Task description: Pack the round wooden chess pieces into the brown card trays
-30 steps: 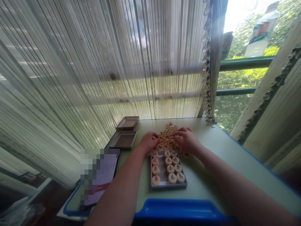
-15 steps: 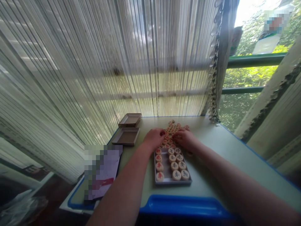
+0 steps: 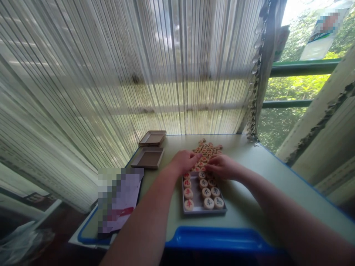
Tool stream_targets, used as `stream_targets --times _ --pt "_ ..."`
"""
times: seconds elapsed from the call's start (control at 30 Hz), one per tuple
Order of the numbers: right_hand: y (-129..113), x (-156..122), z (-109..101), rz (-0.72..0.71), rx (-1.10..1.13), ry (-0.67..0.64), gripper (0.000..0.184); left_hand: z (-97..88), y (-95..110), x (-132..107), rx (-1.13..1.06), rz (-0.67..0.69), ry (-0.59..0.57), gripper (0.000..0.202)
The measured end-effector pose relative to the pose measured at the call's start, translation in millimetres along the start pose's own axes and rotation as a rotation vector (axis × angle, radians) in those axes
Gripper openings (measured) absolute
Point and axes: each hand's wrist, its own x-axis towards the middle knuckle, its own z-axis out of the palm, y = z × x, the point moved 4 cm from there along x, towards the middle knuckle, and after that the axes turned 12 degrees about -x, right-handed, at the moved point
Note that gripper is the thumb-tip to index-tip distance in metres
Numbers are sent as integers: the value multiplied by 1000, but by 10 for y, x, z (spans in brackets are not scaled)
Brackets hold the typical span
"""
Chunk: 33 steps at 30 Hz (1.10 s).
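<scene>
Wooden xiangqi pieces [image 3: 209, 150] with red and dark characters lie in a loose pile on the table. My left hand [image 3: 186, 162] rests at the pile's left side, its fingers stretched over the pieces; I see nothing held in it. From the right, my right hand [image 3: 223, 165] pinches at a red-marked xiangqi piece [image 3: 203, 169] just beyond the tray, its fingertips partly hiding the contact. The shallow grey tray [image 3: 197, 199] holds a column of red pieces on its left and two columns of dark pieces on its right, with a bare strip between.
Two shallow box parts, one tray [image 3: 146, 158] and another [image 3: 152, 138], stand at the table's back left. A purplish sheet [image 3: 124, 203], partly blurred out, lies at the left. A blue ledge [image 3: 219, 236] runs along the near edge. Curtains [image 3: 166, 92] hang behind the table.
My left hand's fingers have stretched further right over the pile. My right hand has come nearer, down to a piece by the tray's far edge. The view has shifted slightly.
</scene>
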Motion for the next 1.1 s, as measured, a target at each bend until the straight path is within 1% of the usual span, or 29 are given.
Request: stream_targets --times 0.1,0.3,0.43,0.5,0.57,0.63,0.73,0.8,0.87,0.9,0.93,0.97,1.03,1.1 --pt "-26 -3 -17 -12 -16 9 31 5 2 -2 3 -17 -21 56" --pt "-62 -24 -39 -37 -36 31 29 13 8 -8 25 -78 -58 58" --pt "-85 -31 -34 -46 -45 24 28 21 31 -19 65 -86 -71 59" --pt "-91 -28 -41 -48 -48 31 28 18 37 -20 84 -64 -47 60" --pt "-67 -16 -64 -22 -65 63 29 3 40 -18 113 -16 10 59" --pt "-2 1 -95 24 -88 116 30 -12 35 -14 132 26 70 55" --pt "163 21 -119 116 -144 220 29 -22 11 3 114 41 131 49" --pt "295 22 -96 206 -217 277 35 -26 -5 35 73 52 171 43" --pt "405 28 -24 270 -277 262 57 -27 -23 96 35 63 200 36" --pt "448 36 22 288 -284 235 66 -24 -33 140 28 67 207 32" --pt "485 47 64 301 -284 209 70 -18 -40 193 33 67 204 31" --pt "517 63 99 305 -276 186 72 -10 -45 256 46 65 194 30" --pt "580 104 133 313 -245 171 69 12 -36 405 70 65 156 30" --pt "660 143 119 341 -210 207 62 39 -2 582 82 79 111 29"
